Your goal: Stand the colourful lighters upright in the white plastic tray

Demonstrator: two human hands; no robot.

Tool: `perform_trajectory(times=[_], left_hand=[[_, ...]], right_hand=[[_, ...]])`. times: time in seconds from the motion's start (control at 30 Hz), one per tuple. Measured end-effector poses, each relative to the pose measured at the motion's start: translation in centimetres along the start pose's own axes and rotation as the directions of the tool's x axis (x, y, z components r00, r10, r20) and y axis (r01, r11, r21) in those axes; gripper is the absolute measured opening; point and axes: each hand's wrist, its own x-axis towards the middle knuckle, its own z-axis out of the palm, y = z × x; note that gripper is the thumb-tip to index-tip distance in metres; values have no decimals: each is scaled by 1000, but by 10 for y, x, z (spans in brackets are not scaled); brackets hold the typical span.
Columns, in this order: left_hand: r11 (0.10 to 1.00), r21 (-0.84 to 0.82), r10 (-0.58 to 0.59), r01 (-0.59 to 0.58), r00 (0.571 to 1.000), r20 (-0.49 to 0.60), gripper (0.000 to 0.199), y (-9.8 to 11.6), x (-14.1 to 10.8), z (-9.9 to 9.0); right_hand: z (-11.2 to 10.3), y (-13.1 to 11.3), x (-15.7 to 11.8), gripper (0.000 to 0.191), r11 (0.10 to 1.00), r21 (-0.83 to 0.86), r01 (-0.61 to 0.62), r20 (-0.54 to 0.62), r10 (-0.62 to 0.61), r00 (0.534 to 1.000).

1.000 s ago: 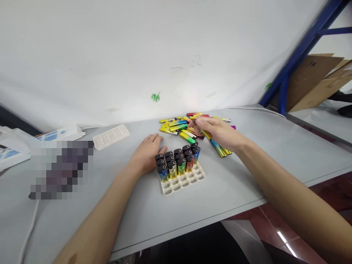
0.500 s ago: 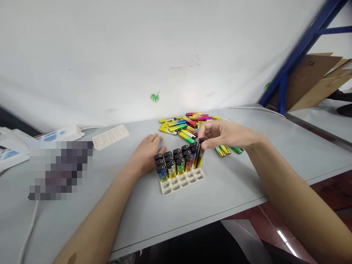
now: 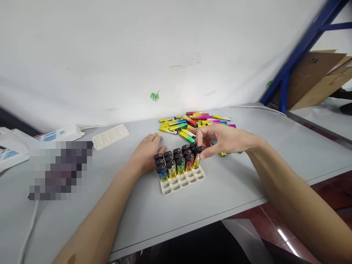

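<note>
My right hand [image 3: 224,137] pinches the black top of a yellow metallic lighter [image 3: 197,161] between thumb and fingers. That lighter stands upright at the right end of the front filled row of a cream slotted tray [image 3: 178,190]. Several more lighters with black tops, among them a blue one [image 3: 162,174], a green one [image 3: 180,167] and a red one [image 3: 189,163], stand in rows in this tray. Bare slots show along its near side. My left hand [image 3: 147,152] lies open on the table, just left of the lighters, its fingertips pointing toward the wall.
Behind the tray, a loose pile of shiny coloured lighters [image 3: 189,123] lies near the wall, partly behind my right hand. A second slotted tray [image 3: 111,136] is at the left, beside a blurred dark object [image 3: 64,167] and a white power strip [image 3: 59,132]. Cardboard [image 3: 316,79] stands behind a blue post.
My right hand has moved slightly down with the yellow lighter. Held tilted above the tray's row before, it now stands upright at the row's right end. My left hand has stayed put.
</note>
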Motion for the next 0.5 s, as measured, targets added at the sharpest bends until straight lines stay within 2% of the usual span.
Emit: perform_trajectory(times=[0.2,0.5], left_hand=[[1000,1,18,-18,1000,-4,56,-1,0,1],[1000,6,4,-4,1000,16,56,1,0,-1]], right_hand=[[-1,0,-2,30,1000,19,-13,43,12,999],[1,2,-1,30,998,-27,-54,42,55,998]])
